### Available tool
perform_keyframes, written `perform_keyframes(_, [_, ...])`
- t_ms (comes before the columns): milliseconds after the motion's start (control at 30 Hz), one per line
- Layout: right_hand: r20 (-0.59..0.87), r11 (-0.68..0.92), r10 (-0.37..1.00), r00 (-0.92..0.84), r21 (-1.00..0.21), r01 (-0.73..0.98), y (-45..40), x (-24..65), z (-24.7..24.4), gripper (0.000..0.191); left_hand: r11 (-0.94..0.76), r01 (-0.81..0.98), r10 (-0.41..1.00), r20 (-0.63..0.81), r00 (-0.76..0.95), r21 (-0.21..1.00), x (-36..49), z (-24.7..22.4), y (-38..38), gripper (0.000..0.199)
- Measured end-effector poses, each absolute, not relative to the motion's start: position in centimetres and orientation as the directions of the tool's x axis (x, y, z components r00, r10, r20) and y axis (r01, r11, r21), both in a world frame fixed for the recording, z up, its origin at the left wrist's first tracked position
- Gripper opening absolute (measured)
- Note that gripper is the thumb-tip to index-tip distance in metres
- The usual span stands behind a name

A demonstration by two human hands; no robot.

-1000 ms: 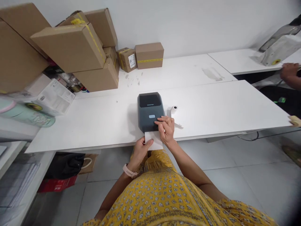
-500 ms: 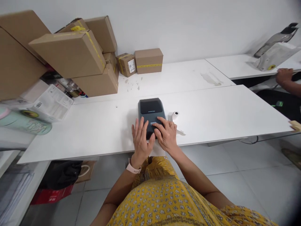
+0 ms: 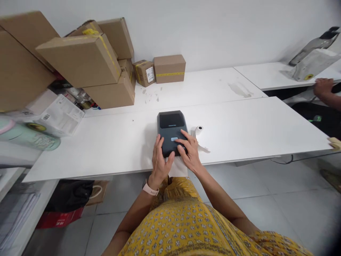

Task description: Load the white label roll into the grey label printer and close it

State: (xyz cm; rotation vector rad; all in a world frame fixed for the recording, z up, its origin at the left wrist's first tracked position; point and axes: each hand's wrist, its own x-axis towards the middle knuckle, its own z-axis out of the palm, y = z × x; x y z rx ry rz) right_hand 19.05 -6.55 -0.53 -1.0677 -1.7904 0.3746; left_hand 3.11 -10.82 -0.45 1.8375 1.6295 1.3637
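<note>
A dark label printer point(image 3: 168, 132) with a pale button on its top lies on the white table near the front edge. White paper point(image 3: 178, 168) hangs out of its front, over the table edge. My left hand point(image 3: 160, 159) grips the printer's left side, its thumb at the front edge. On the right of the printer top rests my right hand point(image 3: 189, 151), fingers spread, one fingertip beside the button. A small paper roll point(image 3: 199, 130) stands just right of the printer, with a loose strip trailing near my right hand.
Stacked cardboard boxes point(image 3: 80, 60) fill the back left, with two smaller cartons point(image 3: 169, 69) by the wall. A mint bottle point(image 3: 39, 138) lies at the left. A co-worker's hand point(image 3: 323, 87) and a grey bottle point(image 3: 314, 46) are at the far right.
My left hand has slid off the printer's top to its left side. My right fingers have shifted slightly, baring more of the button.
</note>
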Motion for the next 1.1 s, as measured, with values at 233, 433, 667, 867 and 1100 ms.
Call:
perform_keyframes(233, [0.293,0.284,0.955,0.051,-0.95,0.13,-8.9,20.1,-3.0,0.054,-0.174,0.252,0.946,0.233,-0.225,0.952,2.7,-0.7,-11.8,0.066])
perform_keyframes(433, [0.272,0.269,0.961,0.041,-0.961,0.059,-8.8,19.9,-2.8,0.062,-0.226,0.088,0.933,0.241,-0.268,0.97,3.4,-1.1,-11.4,0.069])
perform_keyframes(667, [0.385,0.369,0.921,0.06,-0.911,0.186,-8.6,19.9,-2.1,0.058,-0.244,0.182,0.922,0.286,-0.26,0.953,3.1,-0.4,-10.9,0.071])
perform_keyframes(867, [0.554,0.499,0.831,-0.047,-0.706,0.502,-5.8,19.8,2.8,0.059,-0.315,0.272,0.914,0.368,-0.171,0.909,1.6,5.1,-8.8,0.07])
perform_keyframes(1100, [0.658,0.551,0.748,-0.089,-0.542,0.635,2.8,17.5,9.4,0.064,-0.199,0.24,0.921,0.266,-0.286,0.95,-0.5,4.3,-2.1,0.061])
